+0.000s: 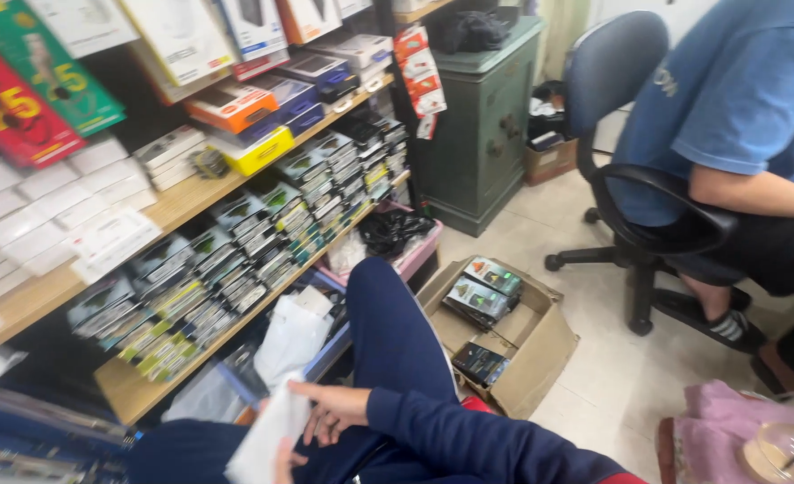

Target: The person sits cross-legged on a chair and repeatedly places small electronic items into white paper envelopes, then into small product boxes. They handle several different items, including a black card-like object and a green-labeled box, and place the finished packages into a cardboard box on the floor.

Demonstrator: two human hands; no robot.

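Head view, near to far. At the lower edge, the right hand (332,410), in a dark navy sleeve, rests with fingers loosely spread on the edge of a flat white paper-like packet (267,439) lying over the person's lap; the left hand (282,459) shows only as a sliver beneath the packet, and its grip cannot be told. The navy-trousered knee (388,323) rises just behind. To its right on the tiled floor (612,376) stands an open brown cardboard box (540,350) holding several dark, flat retail packages (482,296). To the left, slanted wooden shelves (191,202) carry rows of small dark-and-green boxed goods (263,242), with white boxes and orange, yellow and blue cartons above. A pink plastic bin (415,251) of black cables sits at the shelf foot. Farther off stand a dark green metal cabinet (482,134) and a blue swivel office chair (630,152), where a second person in a blue T-shirt (737,99) sits.
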